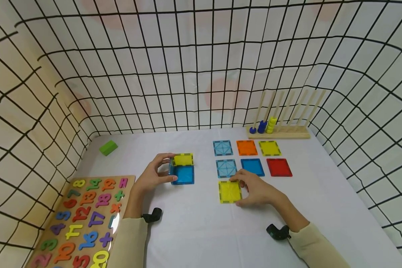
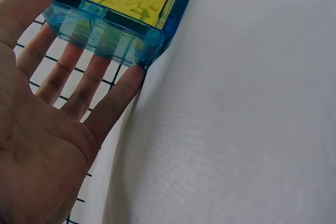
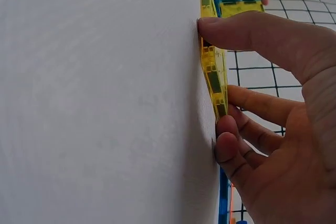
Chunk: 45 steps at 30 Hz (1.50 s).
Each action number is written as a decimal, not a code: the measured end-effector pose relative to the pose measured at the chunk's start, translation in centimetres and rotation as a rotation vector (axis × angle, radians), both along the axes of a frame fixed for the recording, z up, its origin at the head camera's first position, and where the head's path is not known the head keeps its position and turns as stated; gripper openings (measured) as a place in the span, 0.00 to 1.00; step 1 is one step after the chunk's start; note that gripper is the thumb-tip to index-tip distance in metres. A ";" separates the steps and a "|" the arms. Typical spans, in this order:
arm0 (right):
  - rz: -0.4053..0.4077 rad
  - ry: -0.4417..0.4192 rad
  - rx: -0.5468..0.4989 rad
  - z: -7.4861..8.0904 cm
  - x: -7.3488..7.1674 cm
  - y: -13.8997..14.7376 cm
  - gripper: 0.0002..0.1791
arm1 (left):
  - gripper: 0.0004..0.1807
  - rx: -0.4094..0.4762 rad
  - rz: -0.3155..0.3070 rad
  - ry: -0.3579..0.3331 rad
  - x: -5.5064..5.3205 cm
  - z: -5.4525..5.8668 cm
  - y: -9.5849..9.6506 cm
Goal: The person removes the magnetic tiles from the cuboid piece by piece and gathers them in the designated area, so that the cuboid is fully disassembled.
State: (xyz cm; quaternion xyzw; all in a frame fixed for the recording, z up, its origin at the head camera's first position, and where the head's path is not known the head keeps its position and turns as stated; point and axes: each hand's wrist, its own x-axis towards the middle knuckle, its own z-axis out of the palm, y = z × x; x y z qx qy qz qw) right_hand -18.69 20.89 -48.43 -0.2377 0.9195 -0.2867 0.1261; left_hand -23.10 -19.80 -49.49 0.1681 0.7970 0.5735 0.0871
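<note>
Centre: free gap of cloth (image 1: 205, 227) between joined tiles (image 1: 184, 175) and yellow tile (image 1: 229, 192), open to bottom edge | lower left: number board (image 1: 131, 179) | upper right: tall peg rack (image 1: 291, 136) | top, sides: gridded walls (image 1: 187, 85)

We see smooth, glossy, see-through plastic in the square tiles (image 1: 230, 192). Beneath them we find matt, finely textured white cloth (image 1: 194, 234), and the sleeves (image 1: 130, 242) look like dull fabric. The peg stand (image 1: 281, 136) seems smooth, pale wood; the number board (image 1: 130, 180) catches a shiny gleam.
</note>
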 end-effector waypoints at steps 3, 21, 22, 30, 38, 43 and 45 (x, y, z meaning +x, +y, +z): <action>-0.012 -0.015 -0.008 0.1 0.0 0.2 0.42 | 0.43 -0.005 -0.012 0.010 0.0 0.0 0.0; -0.082 0.047 -0.321 1.2 -2.7 -0.4 0.30 | 0.47 0.037 -0.119 0.063 0.0 -0.3 -0.8; -0.079 0.044 -0.336 1.2 -2.9 -0.7 0.30 | 0.47 0.039 -0.119 0.062 -0.1 -0.3 -0.8; -0.041 0.007 -0.420 1.3 -4.7 -3.3 0.30 | 0.47 0.038 -0.116 0.050 -0.1 0.0 -0.6; -0.005 0.000 -0.469 1.5 -6.0 -6.1 0.28 | 0.47 0.031 -0.090 0.031 -0.2 -0.1 -0.5; -0.004 -0.011 -0.487 1.0 -6.8 -7.7 0.28 | 0.46 0.036 -0.085 0.022 -0.1 0.0 -0.5; -0.011 -0.013 -0.489 0.9 -7.0 -8.2 0.28 | 0.46 0.036 -0.084 0.020 -0.1 0.0 -0.5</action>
